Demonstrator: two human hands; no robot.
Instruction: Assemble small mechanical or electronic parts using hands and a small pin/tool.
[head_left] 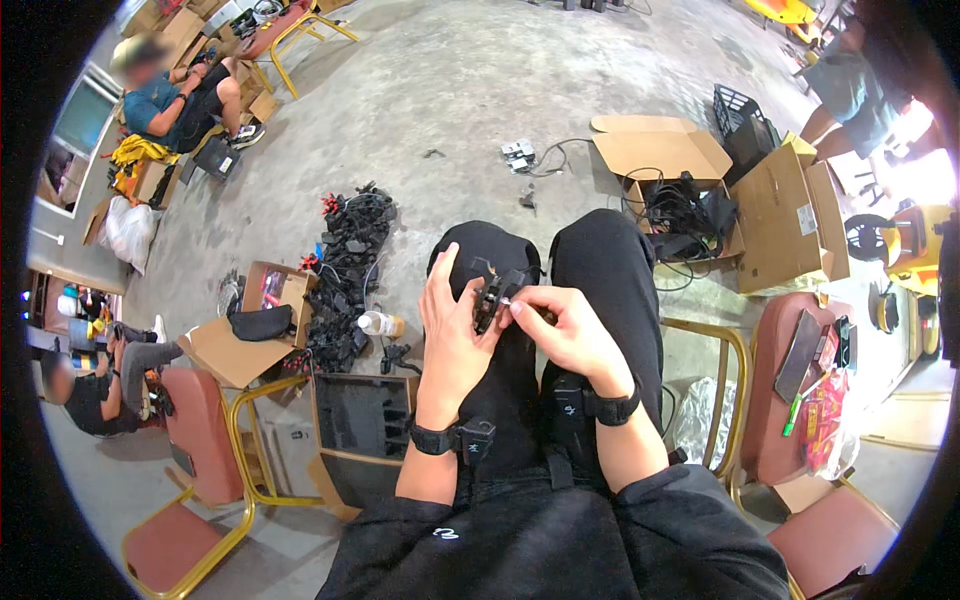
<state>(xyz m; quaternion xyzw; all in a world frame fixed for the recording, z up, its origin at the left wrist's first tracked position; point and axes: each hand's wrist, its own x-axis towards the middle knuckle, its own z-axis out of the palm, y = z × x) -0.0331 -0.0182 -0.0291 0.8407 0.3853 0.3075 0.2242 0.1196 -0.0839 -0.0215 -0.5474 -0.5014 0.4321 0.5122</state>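
Grey concrete floor [470,150] stretches out beyond the seated person's knees, strewn with cartons, cables and black pieces. At the centre, a small black part [492,292] sits between the two hands, above the left thigh [500,375]. It lies to the right of the left hand [450,330] and to the left of the right hand [572,330]; both touch it, so neither is clearly nearer. Its long axis seems to run roughly near to far, though the fingers hide too much of it to be sure. On the left hand, the outer fingers are spread and point far, while the thumb side steadies the part. On the right hand, thumb and forefinger are pinched together at the part's right side; the exact contact is too small to tell.

Each wrist wears a black band [432,440]. Left of the left forearm stand a bottle [376,323] and, nearer, a dark bin [362,415]; a heap [350,270] of black pieces lies farther left, beside an open carton [210,352]. To the far right is a carton [660,150] of cables [680,208]; nearer, a chair [768,345] carries a red packet [823,410].
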